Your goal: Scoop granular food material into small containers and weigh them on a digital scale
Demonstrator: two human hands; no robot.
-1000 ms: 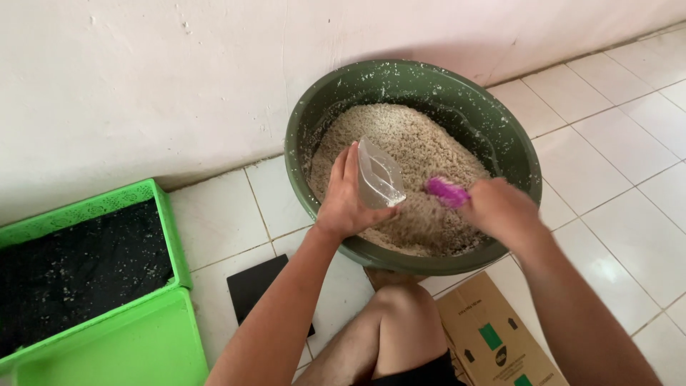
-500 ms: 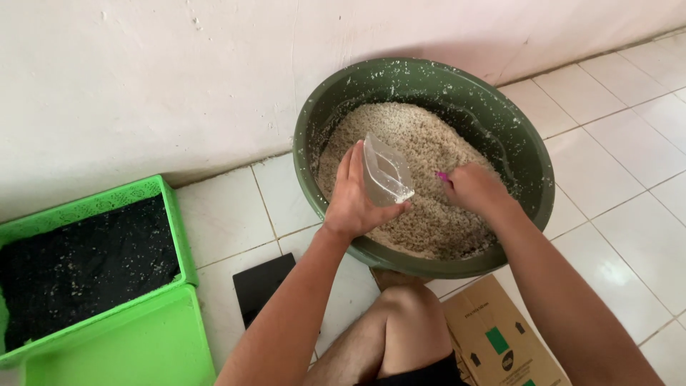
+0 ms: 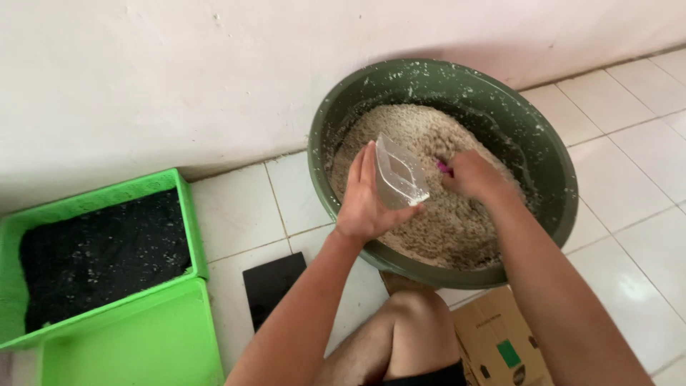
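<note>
The left hand [image 3: 368, 204] closes its grip around a small clear plastic container [image 3: 399, 173], tilted with its mouth toward the right so it can take fill, held over the near-left part of the green basin [image 3: 550, 154]. The right hand [image 3: 475, 177] is closed on a pink scoop [image 3: 445, 169], mostly hidden, pressed into the pale grainy mix [image 3: 443, 221]. A green tray of dark material [image 3: 100, 250] sits far left on the floor.
</note>
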